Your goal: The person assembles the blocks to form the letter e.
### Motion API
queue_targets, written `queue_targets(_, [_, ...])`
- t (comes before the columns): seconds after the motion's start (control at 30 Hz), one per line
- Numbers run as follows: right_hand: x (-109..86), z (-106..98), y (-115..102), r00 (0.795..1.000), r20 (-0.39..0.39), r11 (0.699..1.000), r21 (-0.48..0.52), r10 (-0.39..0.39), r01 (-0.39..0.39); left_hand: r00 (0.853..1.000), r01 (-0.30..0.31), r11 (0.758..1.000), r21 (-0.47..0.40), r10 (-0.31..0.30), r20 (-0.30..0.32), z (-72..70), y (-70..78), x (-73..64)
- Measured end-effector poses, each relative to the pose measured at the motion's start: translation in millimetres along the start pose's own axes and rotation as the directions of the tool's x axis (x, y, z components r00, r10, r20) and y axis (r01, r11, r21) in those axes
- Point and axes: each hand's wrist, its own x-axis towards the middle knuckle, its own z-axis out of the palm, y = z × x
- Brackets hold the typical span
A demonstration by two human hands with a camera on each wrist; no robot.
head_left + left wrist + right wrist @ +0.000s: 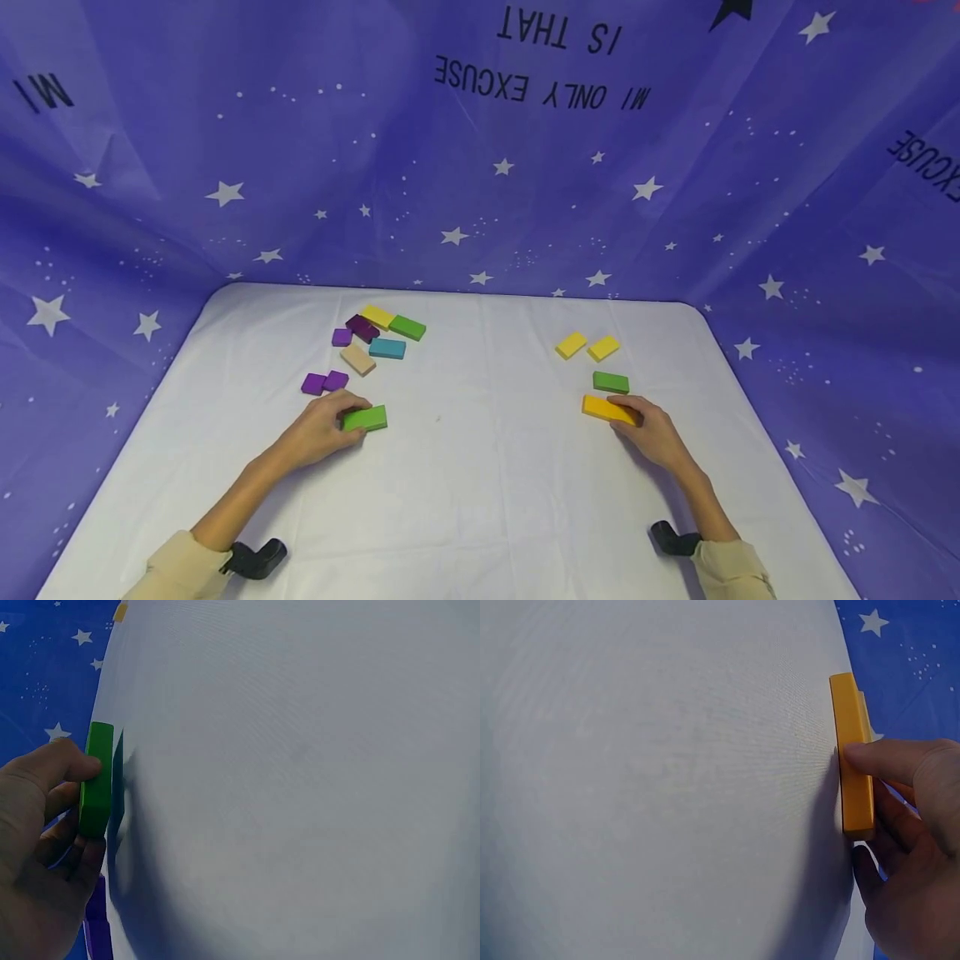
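On the left of the white table, my left hand pinches a green block between thumb and fingers; the left wrist view shows the thumb pressed on the green block. Just beyond that hand lie two purple blocks. Over on the right, my right hand pinches an orange-yellow block by its right end, and the right wrist view shows the orange-yellow block with the thumb on its face. A second green block lies right behind it.
Farther back left is a loose group: yellow, green, dark purple, small purple, teal and tan blocks. Two yellow blocks lie at back right. Blue star-printed cloth surrounds the table.
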Motion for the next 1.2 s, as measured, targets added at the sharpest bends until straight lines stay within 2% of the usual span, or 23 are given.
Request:
queue_targets(0.37, [0.5,0,1,1.000,0.003,1.000,0.012,-0.005,0.005,0.996,-0.069,0.997,-0.038,0.071,0.056,25.8,15.7,39.0])
queue_targets(0.53, [1.1,0,2,0.999,-0.005,0.999,0.006,-0.044,0.044,0.991,-0.113,0.992,-0.055,0.116,0.072,38.4,24.1,57.5])
queue_targets(0.7, [1.3,-1,1,1.000,0.006,0.999,0.017,-0.027,0.027,0.985,-0.132,0.990,-0.058,0.137,0.101,50.5,31.0,73.6])
queue_targets(0.93, [0.9,-2,0,1.000,0.016,1.000,0.016,-0.016,0.016,0.976,-0.154,0.986,-0.060,0.161,0.147,66.2,41.1,88.6])
queue_targets(1.2, [0.4,-2,0,1.000,0.007,1.000,0.018,-0.025,0.025,0.970,-0.178,0.982,-0.069,0.187,0.155,79.0,47.9,98.1])
